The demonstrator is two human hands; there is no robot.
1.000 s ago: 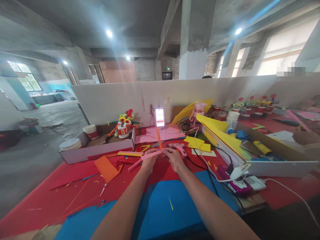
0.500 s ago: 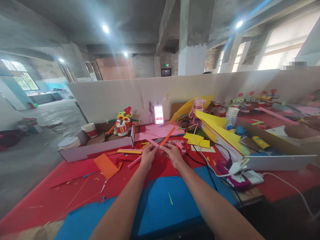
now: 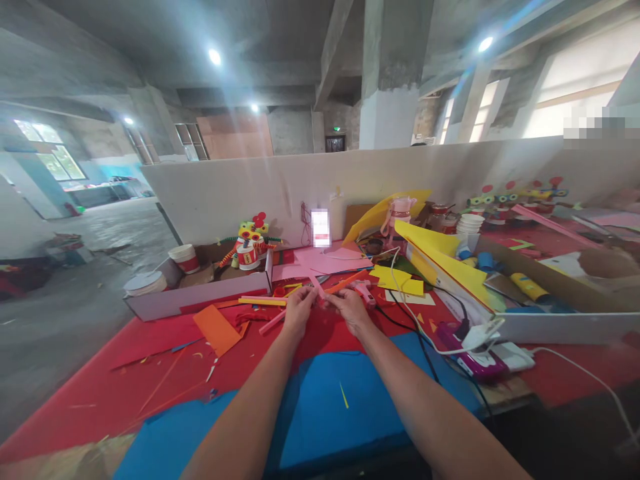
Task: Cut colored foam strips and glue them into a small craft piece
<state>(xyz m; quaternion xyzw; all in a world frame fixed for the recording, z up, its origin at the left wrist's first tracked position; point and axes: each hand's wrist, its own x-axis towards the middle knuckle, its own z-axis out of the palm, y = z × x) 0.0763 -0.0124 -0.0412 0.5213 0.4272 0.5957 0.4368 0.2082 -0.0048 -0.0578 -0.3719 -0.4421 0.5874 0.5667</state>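
My left hand (image 3: 300, 310) pinches a pink paper strip (image 3: 315, 280) that points up and away. From my right hand (image 3: 349, 308) an orange paper strip (image 3: 353, 281) slants out to the right, its near end between thumb and finger. The two strips meet at the fingertips, where the fingers partly hide the join. Just beyond the right hand lies a pink glue gun (image 3: 364, 292). Left of my hands are yellow strips (image 3: 263, 301), another pink strip (image 3: 273, 323) and a folded orange paper (image 3: 217, 330).
A purple power strip (image 3: 477, 357) with plugs and cables lies at the right, before a white box (image 3: 560, 327) of paper rolls. At the left, a shallow box (image 3: 200, 298) holds paper cups and a paper-cup figure (image 3: 249, 247). Blue sheets (image 3: 320, 400) cover the near edge.
The orange strip has swung from steeply upright to a flatter slant toward the right. The pink strip now points more away from me. The view has shifted slightly; both hands stay close together.
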